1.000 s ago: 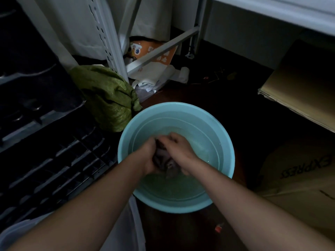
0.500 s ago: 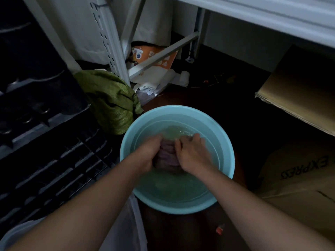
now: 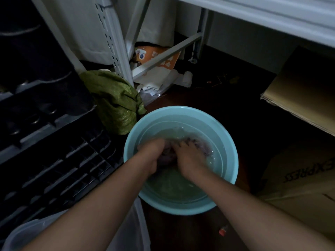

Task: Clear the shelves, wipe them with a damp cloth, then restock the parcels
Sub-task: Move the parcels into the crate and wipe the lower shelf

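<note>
While rinsing: both hands, left hand (image 3: 154,153) and right hand (image 3: 190,156), clutch the cloth (image 3: 168,154) in the basin (image 3: 224,142).
Done: cloth wetted.
Left: likely wringing, wiping, restocking; parcels unseen.

Both hands are in a pale blue basin (image 3: 228,142) of water on the dark floor. The left hand (image 3: 154,153) and right hand (image 3: 190,156) grip a purplish cloth (image 3: 204,145), fingers curled into it. A green bag (image 3: 116,102) lies just beside the basin's far left rim, against a white shelf post (image 3: 116,42). Black crates (image 3: 45,151) stand left; cardboard boxes (image 3: 299,178) stand right.
</note>
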Available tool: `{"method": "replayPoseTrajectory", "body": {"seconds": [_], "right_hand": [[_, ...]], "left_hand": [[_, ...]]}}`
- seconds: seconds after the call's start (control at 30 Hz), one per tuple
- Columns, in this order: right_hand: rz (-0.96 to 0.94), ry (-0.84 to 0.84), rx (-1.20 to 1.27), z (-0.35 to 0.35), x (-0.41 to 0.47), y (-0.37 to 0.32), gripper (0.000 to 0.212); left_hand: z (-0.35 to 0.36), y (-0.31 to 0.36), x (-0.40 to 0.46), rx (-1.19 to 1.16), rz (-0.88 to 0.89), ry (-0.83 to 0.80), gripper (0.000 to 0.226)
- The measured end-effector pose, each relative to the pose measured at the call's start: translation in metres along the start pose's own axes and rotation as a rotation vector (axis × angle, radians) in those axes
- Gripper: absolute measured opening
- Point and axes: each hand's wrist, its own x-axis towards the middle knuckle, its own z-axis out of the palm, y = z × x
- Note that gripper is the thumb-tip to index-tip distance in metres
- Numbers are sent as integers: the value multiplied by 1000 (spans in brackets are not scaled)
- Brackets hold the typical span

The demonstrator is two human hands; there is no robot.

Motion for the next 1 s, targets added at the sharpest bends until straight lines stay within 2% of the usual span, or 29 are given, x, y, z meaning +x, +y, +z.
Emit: {"method": "replayPoseTrajectory", "body": {"seconds": [0.03,0.13,0.17,0.23,0.3,0.37,0.43,0.5,0.57,0.63,0.7,0.77,0.87,1.0], "right_hand": [[56,55,135,-6,-1,-2,53],[179,45,430,-31,3,-2,51],[184,61,551,-40,4,-3,43],[166,113,847,-66,1,-13,23],[157,122,1125,-98,-5,-26,15],[127,75,1395,-125,-16,-36,17],[61,7,1555,-141,-21,-43,17],[24,-25,1553,-146,-25,-47,18],[53,72,1467,-139,-22,-46,27],[147,208,1417,-125,-15,-40,30],[286,209,1442,-110,-10,-32,26],[422,59,1500,-101,-11,-28,22],[528,-213,1661,-97,-21,-25,32],[432,-376,1789,-101,-27,-23,43]], "left_hand": [[0,3,-6,-26,-7,-14,16],[-3,14,-17,-158,-81,-28,28],[-3,19,-26,-172,-120,-60,30],[-1,27,-32,-151,-168,-99,35],[-1,32,-35,-179,-195,-147,36],[0,35,-38,-268,-154,-211,34],[3,36,-33,-374,-134,-240,35],[5,35,-29,-442,-105,-241,36],[6,35,-32,-455,-102,-265,33],[7,34,-34,-432,-75,-224,35],[8,35,-40,-414,-55,-188,32],[8,34,-42,-360,-29,-199,22],[6,37,-44,-270,-10,-173,25],[0,43,-40,-227,-36,-193,57]]}}
